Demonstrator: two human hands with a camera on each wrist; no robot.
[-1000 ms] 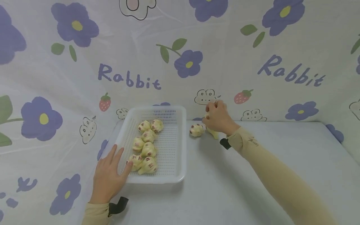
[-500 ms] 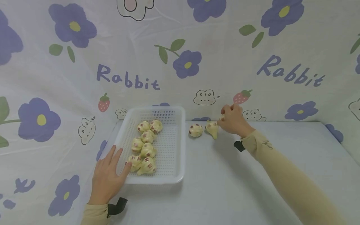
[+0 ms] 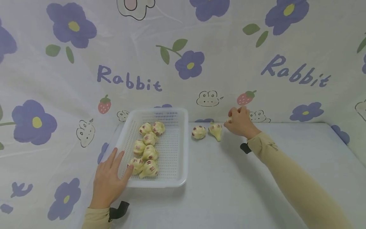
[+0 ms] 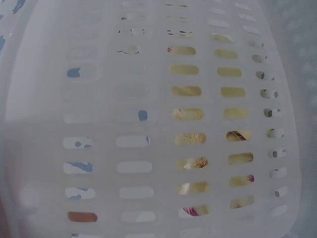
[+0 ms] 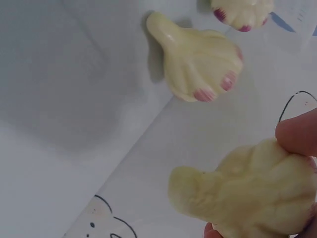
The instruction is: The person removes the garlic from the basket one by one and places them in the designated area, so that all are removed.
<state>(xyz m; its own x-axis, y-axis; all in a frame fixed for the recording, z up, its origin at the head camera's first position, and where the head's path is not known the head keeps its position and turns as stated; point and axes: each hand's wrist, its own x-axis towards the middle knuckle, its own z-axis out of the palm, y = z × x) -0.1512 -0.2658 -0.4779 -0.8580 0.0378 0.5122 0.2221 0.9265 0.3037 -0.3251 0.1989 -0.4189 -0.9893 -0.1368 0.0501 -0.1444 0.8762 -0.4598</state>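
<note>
My right hand [image 3: 241,123] holds a pale garlic bulb [image 5: 257,191] near the back edge of the table; the head view mostly hides this bulb behind the fingers. Two more lie to the hand's left: a garlic bulb with its stem toward me [image 3: 215,131], and a rounder garlic bulb with purple marks [image 3: 199,132] beside the basket. My left hand [image 3: 108,181] rests on the left rim of a white perforated basket [image 3: 184,149], fingers extended and thumb over the inner side. Several garlic bulbs [image 3: 150,152] sit along the basket's left half.
A white sheet printed with flowers, strawberries and rabbits [image 3: 183,89] hangs as a wall right behind the table [image 3: 217,190]. Through the basket's slots, the left wrist view shows parts of the garlic.
My right hand has moved right with a garlic bulb, uncovering the bulb with the stem toward me. Over the last half second it shifted only slightly. The left hand stays on the basket.
</note>
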